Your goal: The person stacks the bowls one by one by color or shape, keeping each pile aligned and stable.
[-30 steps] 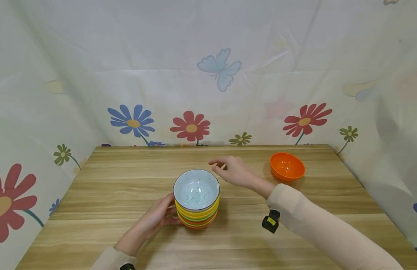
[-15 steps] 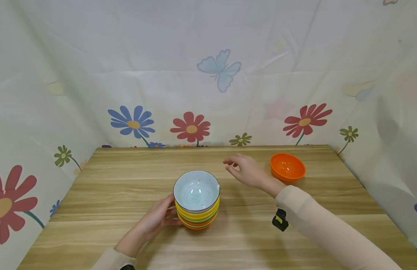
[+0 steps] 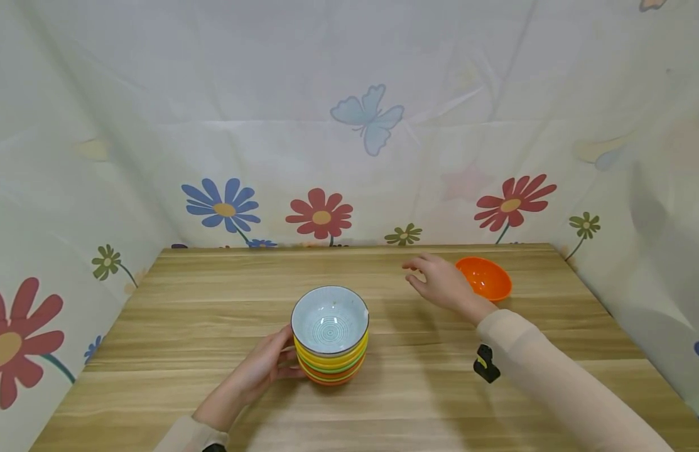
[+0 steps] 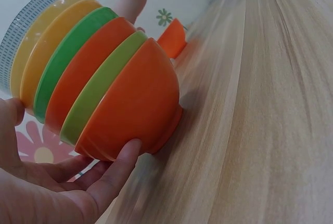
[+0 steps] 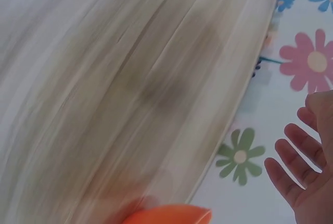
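Note:
A stack of bowls (image 3: 333, 368) stands upright on the wooden table, with a pale blue dark-rimmed bowl (image 3: 330, 323) on top. Below it are yellow bowls (image 4: 52, 31), a green bowl (image 4: 70, 52) and others, down to an orange bowl (image 4: 138, 96) at the bottom. My left hand (image 3: 257, 371) rests against the stack's left side. In the left wrist view its thumb is near the yellow rims and a fairly straight finger touches the bottom bowl. My right hand (image 3: 442, 282), loosely bent and holding nothing, hovers left of a single orange bowl (image 3: 490, 281), partly covering it.
The wooden table (image 3: 213, 301) meets a flower-printed cloth (image 3: 259, 150) at the back and sides. The single orange bowl sits near the table's back right. A black strap device (image 3: 486, 364) hangs at my right wrist.
My right hand has moved rightward from beside the stack to the left edge of the single orange bowl. My left hand and the stack have stayed in place.

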The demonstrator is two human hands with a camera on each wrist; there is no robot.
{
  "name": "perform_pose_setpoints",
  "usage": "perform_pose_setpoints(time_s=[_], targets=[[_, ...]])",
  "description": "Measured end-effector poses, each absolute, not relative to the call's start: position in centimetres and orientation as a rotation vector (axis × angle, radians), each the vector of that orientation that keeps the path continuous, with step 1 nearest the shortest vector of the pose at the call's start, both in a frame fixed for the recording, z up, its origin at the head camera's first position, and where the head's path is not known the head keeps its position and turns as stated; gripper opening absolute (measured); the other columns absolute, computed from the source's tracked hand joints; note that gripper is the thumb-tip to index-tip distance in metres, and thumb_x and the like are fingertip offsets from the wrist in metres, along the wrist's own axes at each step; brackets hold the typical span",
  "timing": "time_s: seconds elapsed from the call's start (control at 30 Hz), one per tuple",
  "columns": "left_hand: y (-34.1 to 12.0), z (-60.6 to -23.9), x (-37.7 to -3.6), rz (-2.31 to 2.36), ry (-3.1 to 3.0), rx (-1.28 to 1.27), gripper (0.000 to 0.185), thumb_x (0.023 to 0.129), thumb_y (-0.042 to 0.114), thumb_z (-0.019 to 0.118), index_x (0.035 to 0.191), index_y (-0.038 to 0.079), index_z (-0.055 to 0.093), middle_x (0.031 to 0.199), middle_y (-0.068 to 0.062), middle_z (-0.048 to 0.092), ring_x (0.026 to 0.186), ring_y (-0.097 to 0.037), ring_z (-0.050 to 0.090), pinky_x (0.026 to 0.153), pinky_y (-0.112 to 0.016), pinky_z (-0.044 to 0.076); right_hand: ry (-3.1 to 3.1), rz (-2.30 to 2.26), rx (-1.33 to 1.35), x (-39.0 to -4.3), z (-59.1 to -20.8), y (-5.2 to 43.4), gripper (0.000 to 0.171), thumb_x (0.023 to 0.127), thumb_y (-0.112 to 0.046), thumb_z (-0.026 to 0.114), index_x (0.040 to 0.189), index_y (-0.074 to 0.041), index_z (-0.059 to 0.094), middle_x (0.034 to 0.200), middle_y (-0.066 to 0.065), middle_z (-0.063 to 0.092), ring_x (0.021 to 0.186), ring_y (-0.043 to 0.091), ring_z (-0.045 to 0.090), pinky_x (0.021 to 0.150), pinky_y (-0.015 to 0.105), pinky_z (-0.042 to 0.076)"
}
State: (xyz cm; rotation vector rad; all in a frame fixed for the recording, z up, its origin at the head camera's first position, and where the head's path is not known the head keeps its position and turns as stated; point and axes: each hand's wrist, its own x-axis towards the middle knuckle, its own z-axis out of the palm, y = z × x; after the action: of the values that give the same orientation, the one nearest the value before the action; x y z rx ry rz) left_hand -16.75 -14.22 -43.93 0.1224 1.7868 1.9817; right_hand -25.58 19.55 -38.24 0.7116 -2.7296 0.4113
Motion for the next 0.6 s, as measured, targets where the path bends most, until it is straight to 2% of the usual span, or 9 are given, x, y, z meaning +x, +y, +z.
perform_pose_setpoints(time_s=[0.27,0.43,0.6], targets=[[-14.2,-43.9,-16.7,1.989,1.785,0.118,0.069,0.093,0.054,0.038,0.132,-0.002,0.041,0.120,-0.013,0.054,0.103,-0.020,0.059,0.082,-0.044,0.053,-2.830,0.360,0.607,-26.0,-38.6,21.8,0.033,0.087,-0.021,0.062,0.118,-0.008,0.061,0.117,0.015,0.059,0.101,0.033,0.057,0.082,0.049,0.051],[-14.2,-43.8,-16.7,1.986,1.788,0.106,0.070,0.092,0.055,0.039,0.133,-0.002,0.040,0.121,-0.014,0.053,0.103,-0.021,0.059,0.082,-0.044,0.053,-2.885,0.302,0.537,-26.2,-38.5,23.2,0.036,0.089,-0.024,0.060,0.122,-0.010,0.058,0.116,0.016,0.058,0.102,0.034,0.056,0.080,0.050,0.051],[-14.2,-43.9,-16.7,1.982,1.791,0.105,0.069,0.092,0.055,0.039,0.132,-0.002,0.041,0.120,-0.013,0.053,0.103,-0.021,0.059,0.082,-0.044,0.053,-2.899,0.274,0.467,-26.4,-38.5,24.8,0.038,0.088,-0.021,0.059,0.123,-0.008,0.057,0.113,0.019,0.056,0.101,0.036,0.054,0.083,0.052,0.049]])
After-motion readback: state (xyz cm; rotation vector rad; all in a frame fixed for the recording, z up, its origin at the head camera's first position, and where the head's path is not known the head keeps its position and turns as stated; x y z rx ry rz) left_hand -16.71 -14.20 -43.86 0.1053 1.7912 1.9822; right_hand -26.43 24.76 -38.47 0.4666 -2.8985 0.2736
